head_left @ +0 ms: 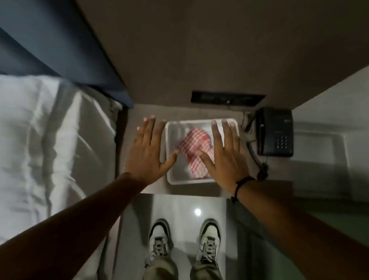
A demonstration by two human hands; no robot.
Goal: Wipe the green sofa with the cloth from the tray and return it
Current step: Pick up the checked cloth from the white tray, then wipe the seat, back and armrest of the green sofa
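A red and white checked cloth [193, 143] lies crumpled in a white tray [178, 178] on a small bedside table [138, 110]. My left hand [147, 151] hovers flat with spread fingers just left of the tray, its thumb over the tray's left rim. My right hand [225, 154] is spread flat over the tray's right side, its thumb over the cloth. Neither hand holds anything. A strip of green surface [334, 226], possibly the sofa, shows at the lower right behind my right forearm.
A black telephone [274, 133] with a coiled cord sits right of the tray. A bed with white sheets [41, 144] and a dark blue headboard [57, 39] fills the left. My shoes [160, 238] stand on the glossy floor below the table.
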